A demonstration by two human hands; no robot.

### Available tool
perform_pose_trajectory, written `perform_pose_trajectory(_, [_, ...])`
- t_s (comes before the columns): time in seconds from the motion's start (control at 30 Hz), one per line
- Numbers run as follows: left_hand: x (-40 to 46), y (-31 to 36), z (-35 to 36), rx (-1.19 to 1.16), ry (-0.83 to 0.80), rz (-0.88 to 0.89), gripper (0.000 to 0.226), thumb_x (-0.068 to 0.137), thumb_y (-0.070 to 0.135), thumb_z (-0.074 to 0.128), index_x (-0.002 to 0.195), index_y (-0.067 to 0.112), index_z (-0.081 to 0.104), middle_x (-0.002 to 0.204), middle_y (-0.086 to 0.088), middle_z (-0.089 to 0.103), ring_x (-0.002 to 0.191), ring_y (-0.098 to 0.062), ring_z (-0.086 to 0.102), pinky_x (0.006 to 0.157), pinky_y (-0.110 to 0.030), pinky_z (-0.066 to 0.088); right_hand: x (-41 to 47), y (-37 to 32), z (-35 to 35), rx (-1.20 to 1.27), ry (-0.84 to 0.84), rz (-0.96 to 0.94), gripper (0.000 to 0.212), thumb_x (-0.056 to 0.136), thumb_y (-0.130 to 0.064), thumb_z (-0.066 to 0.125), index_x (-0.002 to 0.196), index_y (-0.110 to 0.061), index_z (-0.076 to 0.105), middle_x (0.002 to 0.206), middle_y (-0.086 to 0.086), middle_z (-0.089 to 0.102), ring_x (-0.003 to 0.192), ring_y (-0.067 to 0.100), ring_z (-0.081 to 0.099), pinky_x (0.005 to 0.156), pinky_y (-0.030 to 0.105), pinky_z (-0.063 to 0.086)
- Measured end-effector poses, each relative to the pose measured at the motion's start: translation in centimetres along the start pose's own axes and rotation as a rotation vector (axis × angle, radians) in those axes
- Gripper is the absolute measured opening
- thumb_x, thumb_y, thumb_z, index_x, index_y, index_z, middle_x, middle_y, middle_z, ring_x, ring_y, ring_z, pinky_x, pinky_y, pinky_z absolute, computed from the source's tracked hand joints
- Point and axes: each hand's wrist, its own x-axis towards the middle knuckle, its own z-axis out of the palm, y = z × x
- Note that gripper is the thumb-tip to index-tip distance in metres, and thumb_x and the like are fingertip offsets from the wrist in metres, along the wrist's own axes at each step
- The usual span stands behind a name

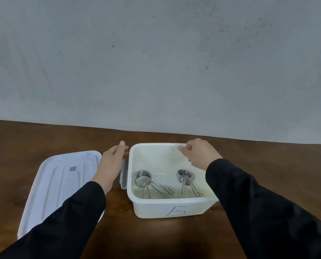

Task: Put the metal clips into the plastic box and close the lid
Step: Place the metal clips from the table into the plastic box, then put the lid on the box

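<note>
The left sleeve [68, 217] hides part of the lid [58, 176]; the right hand [199, 154] covers the box's far right rim.

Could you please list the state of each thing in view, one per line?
Box: open, upright, two clips inside.
Lid: off, flat on the table left of the box.
Clips: lying on the box floor.
Left hand: open, beside the box.
Right hand: loosely closed over the box.
</note>
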Motion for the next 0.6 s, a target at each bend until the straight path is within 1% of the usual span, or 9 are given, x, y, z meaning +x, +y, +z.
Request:
perform_pose_trajectory(0.07, [-0.7, -0.8, -0.7, 0.213, 0.101, 0.090, 0.037, 0.112, 0.040, 0.042, 0.127, 0.015, 0.066, 0.112, 0.000, 0.070, 0.104, -0.019, 0.065, 0.087, -0.030, 0.048, -1.1, -1.0, 0.0, 0.067, 0.039, -0.031, 0.052, 0.092, -0.049, 0.049, 0.071, -0.002, 0.053, 0.071, 0.020, 0.063, 0.063, 0.036, 0.060, 0.070, 0.046, 0.056])
perform_pose_trajectory(0.13, [-1.7, -2.2, -1.7, 0.465, 0.146, 0.134, 0.028, 0.110, 0.037, 0.048, 0.123, 0.017, 0.064, 0.108, 0.000, 0.069, 0.086, -0.011, 0.062, 0.074, -0.022, 0.049, -2.2, -2.1, 0.5, 0.123, 0.042, -0.068, 0.053, 0.093, -0.049, 0.050, 0.078, 0.001, 0.061, 0.079, 0.021, 0.068, 0.066, 0.035, 0.063, 0.069, 0.044, 0.056])
perform_pose_trajectory(0.17, [-2.4, -3.0, -2.2, 0.580, 0.156, 0.143, 0.024, 0.109, 0.036, 0.052, 0.119, 0.019, 0.064, 0.107, 0.000, 0.070, 0.082, -0.010, 0.062, 0.073, -0.021, 0.051, -2.8, -2.8, 0.8, 0.145, 0.032, -0.088, 0.053, 0.093, -0.048, 0.050, 0.079, 0.001, 0.063, 0.080, 0.021, 0.068, 0.065, 0.034, 0.063, 0.068, 0.043, 0.055])
perform_pose_trajectory(0.23, [-3.8, -4.9, -3.2, 0.869, 0.185, 0.179, 0.022, 0.104, 0.042, 0.057, 0.113, 0.024, 0.066, 0.112, 0.000, 0.072, 0.090, -0.014, 0.065, 0.085, -0.027, 0.054, -4.2, -4.3, 1.5, 0.177, -0.004, -0.125, 0.051, 0.094, -0.049, 0.050, 0.080, -0.002, 0.064, 0.079, 0.019, 0.069, 0.068, 0.033, 0.064, 0.066, 0.040, 0.055])
perform_pose_trajectory(0.3, [-5.5, -6.4, -4.0, 1.135, 0.200, 0.197, 0.035, 0.100, 0.055, 0.055, 0.117, 0.027, 0.067, 0.119, 0.002, 0.071, 0.106, -0.017, 0.067, 0.097, -0.036, 0.052, -5.5, -5.7, 2.5, 0.184, -0.031, -0.156, 0.048, 0.095, -0.047, 0.050, 0.079, -0.004, 0.065, 0.077, 0.015, 0.069, 0.070, 0.031, 0.065, 0.066, 0.038, 0.054])
perform_pose_trajectory(0.33, [-6.3, -7.0, -4.5, 1.202, 0.186, 0.183, 0.042, 0.098, 0.061, 0.053, 0.119, 0.027, 0.067, 0.121, 0.003, 0.070, 0.110, -0.018, 0.066, 0.099, -0.038, 0.051, -6.1, -6.3, 3.0, 0.176, -0.038, -0.182, 0.047, 0.095, -0.046, 0.051, 0.077, -0.005, 0.065, 0.074, 0.013, 0.069, 0.067, 0.030, 0.063, 0.066, 0.037, 0.053])
perform_pose_trajectory(0.43, [-7.9, -8.8, -5.5, 1.228, 0.094, 0.167, 0.051, 0.095, 0.071, 0.048, 0.119, 0.029, 0.065, 0.124, 0.005, 0.066, 0.111, -0.016, 0.063, 0.101, -0.036, 0.050, -7.3, -7.8, 4.5, 0.108, -0.049, -0.253, 0.046, 0.097, -0.044, 0.051, 0.069, -0.009, 0.061, 0.060, 0.005, 0.060, 0.053, 0.019, 0.049, 0.053, 0.031, 0.043])
perform_pose_trajectory(0.5, [-8.7, -9.8, -5.9, 1.245, 0.033, 0.209, 0.051, 0.096, 0.071, 0.048, 0.118, 0.029, 0.066, 0.128, 0.006, 0.063, 0.115, -0.015, 0.062, 0.104, -0.036, 0.049, -7.8, -8.2, 5.2, 0.092, -0.067, -0.273, 0.043, 0.098, -0.044, 0.050, 0.071, -0.013, 0.064, 0.058, 0.001, 0.056, 0.051, 0.014, 0.046, 0.051, 0.027, 0.039])
perform_pose_trajectory(0.6, [-9.4, -10.8, -6.3, 1.280, -0.007, 0.240, 0.044, 0.102, 0.061, 0.046, 0.126, 0.031, 0.067, 0.150, 0.003, 0.056, 0.133, -0.017, 0.057, 0.114, -0.034, 0.043, -8.3, -8.2, 5.7, 0.114, -0.072, -0.294, 0.043, 0.098, -0.045, 0.050, 0.071, -0.014, 0.064, 0.057, -0.002, 0.053, 0.052, 0.014, 0.047, 0.052, 0.028, 0.040])
